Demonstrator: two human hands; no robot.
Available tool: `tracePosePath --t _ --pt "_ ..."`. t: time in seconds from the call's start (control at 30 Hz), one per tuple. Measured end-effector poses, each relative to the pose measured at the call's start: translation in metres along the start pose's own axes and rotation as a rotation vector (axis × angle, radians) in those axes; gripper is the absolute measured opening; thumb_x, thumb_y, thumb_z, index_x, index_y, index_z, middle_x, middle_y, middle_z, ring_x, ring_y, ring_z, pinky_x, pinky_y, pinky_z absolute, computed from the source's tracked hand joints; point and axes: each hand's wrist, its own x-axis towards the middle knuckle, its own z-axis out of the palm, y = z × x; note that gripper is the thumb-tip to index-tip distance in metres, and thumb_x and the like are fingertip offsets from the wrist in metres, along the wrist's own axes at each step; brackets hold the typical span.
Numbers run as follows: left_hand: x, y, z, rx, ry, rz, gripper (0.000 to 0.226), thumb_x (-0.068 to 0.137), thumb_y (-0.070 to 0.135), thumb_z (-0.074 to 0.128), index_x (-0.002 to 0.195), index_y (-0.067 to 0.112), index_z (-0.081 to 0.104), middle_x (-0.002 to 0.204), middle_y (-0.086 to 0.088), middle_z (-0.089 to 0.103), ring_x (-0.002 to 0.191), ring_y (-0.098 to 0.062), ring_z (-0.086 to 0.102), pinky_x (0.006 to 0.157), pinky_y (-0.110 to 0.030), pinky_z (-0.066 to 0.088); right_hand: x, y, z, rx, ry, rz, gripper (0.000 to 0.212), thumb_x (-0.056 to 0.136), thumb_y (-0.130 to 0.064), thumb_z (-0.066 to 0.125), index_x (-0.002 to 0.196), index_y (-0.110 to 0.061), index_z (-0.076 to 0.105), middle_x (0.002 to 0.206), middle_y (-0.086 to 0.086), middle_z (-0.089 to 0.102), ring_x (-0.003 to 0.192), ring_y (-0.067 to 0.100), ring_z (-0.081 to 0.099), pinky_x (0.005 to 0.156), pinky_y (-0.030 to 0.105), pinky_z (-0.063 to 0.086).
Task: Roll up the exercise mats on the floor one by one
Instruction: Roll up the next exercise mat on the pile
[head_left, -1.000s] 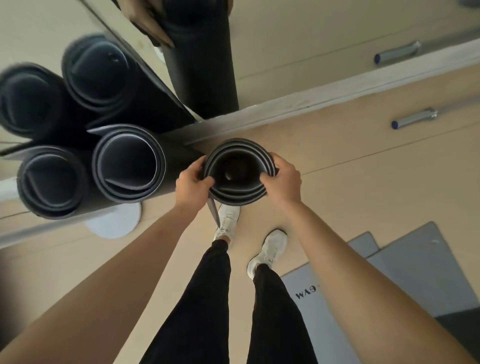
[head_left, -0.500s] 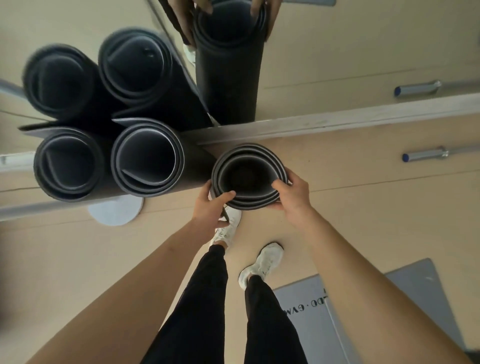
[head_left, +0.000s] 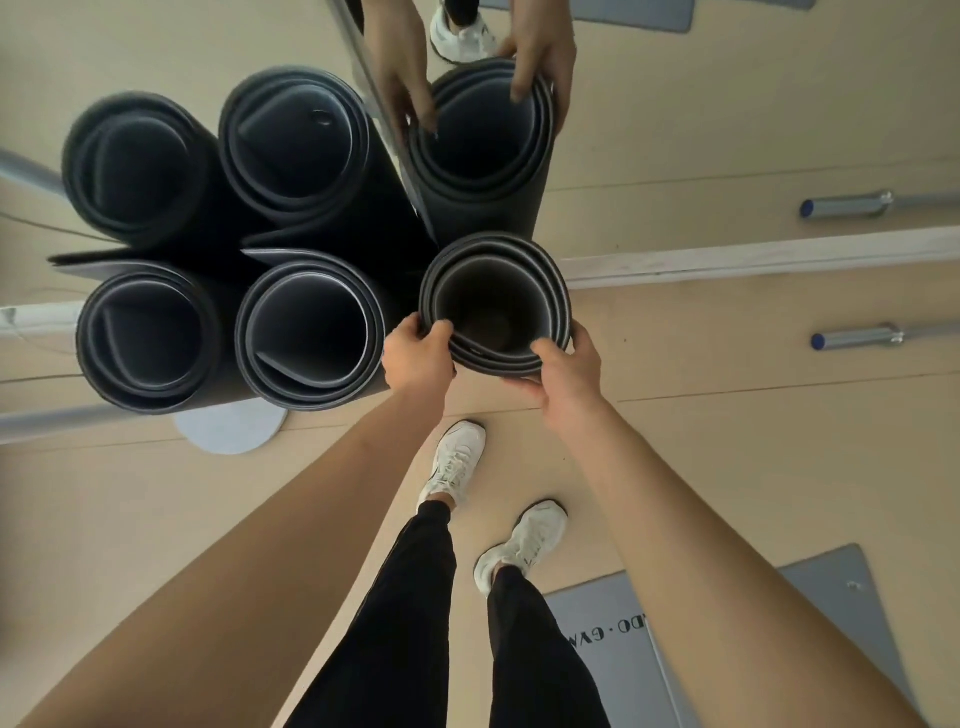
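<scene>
On the pale wooden floor (head_left: 727, 467), a grey flat mat (head_left: 613, 649) lies behind the person's shoes, and two dark rolled mats (head_left: 311, 332) stand on end side by side against the mirror (head_left: 675, 130). Just right of them, touching the nearer one, a third rolled mat (head_left: 558, 312) stands upright, its hollow core dark. The left hand (head_left: 415, 358) and right hand (head_left: 569, 374) grip its top rim from the near side, fingers (head_left: 436, 330) curled closed over the edge, thumbs hooked inside.
</scene>
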Motion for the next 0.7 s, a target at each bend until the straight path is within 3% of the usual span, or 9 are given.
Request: tracePosePath --t 0.1,0.17,0.23,0.33,0.4,0.47,0.57,0.7 --pt "0.013 0.001 0.005 0.036 0.056 0.003 0.016 0.081 0.041 0.070 0.081 0.024 0.069 0.082 -0.003 0.074 0.083 -0.031 0.074 0.081 -0.053 0.063 0.007 -0.004 0.009 -0.045 0.010 0.043 0.048 0.095 0.004 0.055 0.134 -0.021 0.040 0.129 0.015 0.055 0.097 0.033 0.069 0.061 0.041 0.062" --pt "0.003 -0.004 0.004 0.020 0.051 0.031 0.021 0.087 0.039 0.074 0.101 0.023 0.074 0.093 0.002 0.076 0.091 -0.023 0.074 0.089 -0.047 0.061 0.009 -0.007 0.006 -0.065 -0.019 0.070 0.048 0.096 0.000 0.059 0.130 -0.024 0.036 0.125 0.014 0.057 0.095 0.033 0.072 0.061 0.039 0.062" --pt "-0.008 -0.014 0.001 -0.036 0.012 -0.017 0.052 0.086 0.042 0.078 0.130 0.018 0.067 0.115 0.003 0.075 0.107 -0.017 0.071 0.101 -0.040 0.055 0.009 -0.009 -0.003 -0.092 -0.052 0.089 0.049 0.096 -0.009 0.066 0.132 -0.024 0.036 0.123 0.012 0.060 0.094 0.031 0.074 0.065 0.039 0.063" --pt "-0.012 -0.026 -0.002 -0.211 -0.049 -0.149 0.084 0.073 0.051 0.085 0.147 0.025 0.053 0.131 0.004 0.067 0.115 -0.017 0.068 0.104 -0.039 0.054 0.010 -0.007 -0.016 -0.075 -0.077 0.094 0.055 0.094 -0.019 0.072 0.138 -0.023 0.039 0.119 0.008 0.063 0.093 0.029 0.075 0.076 0.042 0.064" --pt "-0.013 -0.024 0.000 -0.351 -0.073 -0.248 0.082 0.081 0.038 0.087 0.151 0.031 0.045 0.129 0.001 0.066 0.105 -0.019 0.073 0.095 -0.032 0.058 0.010 -0.004 -0.022 -0.039 -0.091 0.090 0.056 0.093 -0.023 0.074 0.139 -0.024 0.043 0.120 0.006 0.065 0.091 0.027 0.077 0.081 0.043 0.063" --pt "-0.016 -0.018 0.002 -0.477 -0.094 -0.307 0.082 0.086 0.028 0.084 0.153 0.034 0.039 0.124 0.001 0.068 0.098 -0.021 0.076 0.095 -0.033 0.058 0.011 0.000 -0.025 -0.001 -0.100 0.101 0.059 0.091 -0.028 0.076 0.141 -0.025 0.045 0.123 0.006 0.066 0.092 0.029 0.077 0.085 0.045 0.063" --pt "-0.016 -0.017 0.001 -0.525 -0.121 -0.315 0.082 0.088 0.027 0.082 0.155 0.032 0.035 0.123 0.002 0.070 0.096 -0.021 0.077 0.106 -0.042 0.053 0.012 0.006 -0.027 0.012 -0.080 0.113 0.062 0.089 -0.034 0.078 0.143 -0.024 0.048 0.127 0.006 0.067 0.095 0.030 0.076 0.083 0.044 0.063" --pt "-0.016 -0.019 -0.001 -0.510 -0.085 -0.357 0.083 0.085 0.033 0.084 0.152 0.018 0.037 0.125 -0.005 0.070 0.100 -0.022 0.076 0.103 -0.041 0.055 0.010 0.010 -0.028 -0.011 -0.059 0.107 0.063 0.088 -0.038 0.079 0.142 -0.023 0.050 0.128 0.004 0.068 0.099 0.028 0.075 0.079 0.041 0.064"
